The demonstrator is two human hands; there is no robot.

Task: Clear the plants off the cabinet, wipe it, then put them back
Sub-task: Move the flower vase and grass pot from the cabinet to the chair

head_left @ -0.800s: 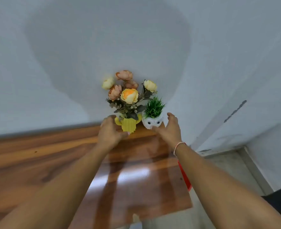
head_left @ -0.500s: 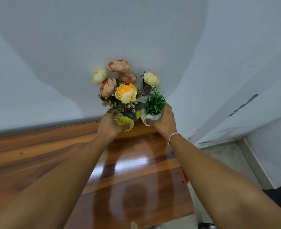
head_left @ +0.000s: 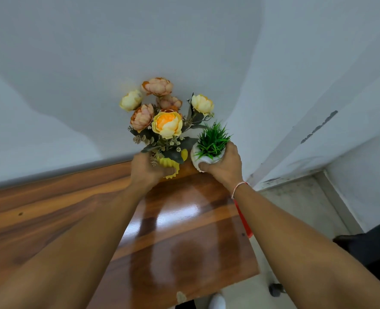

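A bunch of peach and yellow flowers (head_left: 167,123) stands in a ribbed yellow pot (head_left: 171,165) at the far right corner of the glossy wooden cabinet top (head_left: 184,230). My left hand (head_left: 147,169) is wrapped around that pot from the left. Right beside it is a small white pot (head_left: 201,159) with spiky green grass (head_left: 212,140), gripped from the right by my right hand (head_left: 224,166). Both pots appear slightly tilted; whether they touch the wood is hidden by my hands.
White walls meet in a corner just behind the plants. The cabinet's right edge drops to a grey floor (head_left: 296,208), where a red object (head_left: 243,221) sticks out beside the cabinet and a dark object (head_left: 372,246) lies at far right.
My hands went from reaching beside the pots to closing around them. Both plants have tipped and shifted a little with my grip, and the view moved closer.
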